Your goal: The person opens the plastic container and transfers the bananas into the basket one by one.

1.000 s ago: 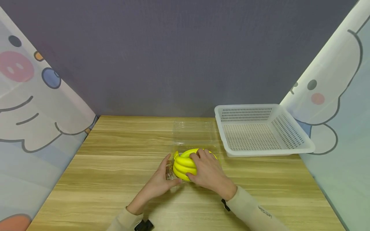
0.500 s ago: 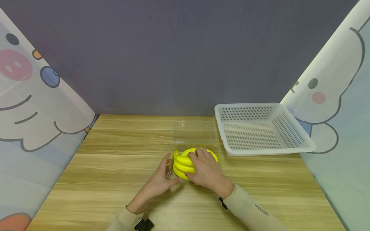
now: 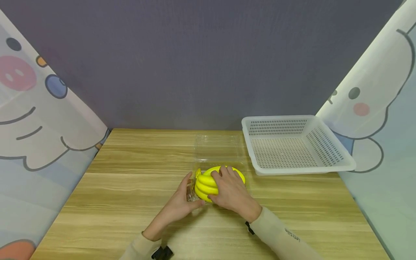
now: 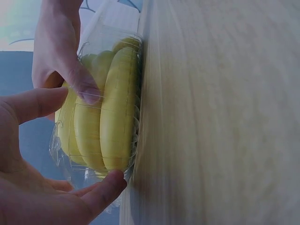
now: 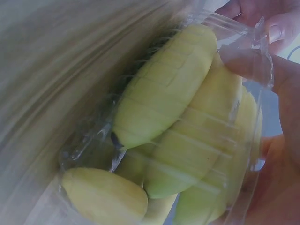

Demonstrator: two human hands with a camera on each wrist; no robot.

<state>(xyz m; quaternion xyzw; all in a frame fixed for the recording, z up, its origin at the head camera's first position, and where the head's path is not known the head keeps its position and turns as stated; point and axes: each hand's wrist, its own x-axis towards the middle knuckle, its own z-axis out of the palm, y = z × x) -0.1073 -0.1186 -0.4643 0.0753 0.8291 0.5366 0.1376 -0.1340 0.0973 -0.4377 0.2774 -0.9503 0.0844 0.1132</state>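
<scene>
A bunch of yellow bananas (image 3: 206, 187) sits in a clear plastic clamshell box (image 3: 191, 195), stem end toward the left. Its transparent lid (image 3: 217, 148) lies folded back behind it. My right hand (image 3: 232, 191) grips the bunch from above, thumb (image 4: 86, 86) inside the near wall and fingers over the far bananas. My left hand (image 3: 180, 204) spreads around the box's left end, fingers and thumb nearly straight; one fingertip (image 4: 116, 177) rests at the box's lower corner. Through the plastic, several banana tips show in the right wrist view.
A white perforated plastic basket (image 3: 305, 170) stands at the back right of the wooden table (image 3: 136, 173). Behind the table rises a dark grey panel (image 3: 208, 65). Cartoon-printed sheets (image 3: 42, 119) border both sides.
My right hand has shifted very slightly left and back, still gripping the bananas. The left hand stays in place at the box's end.
</scene>
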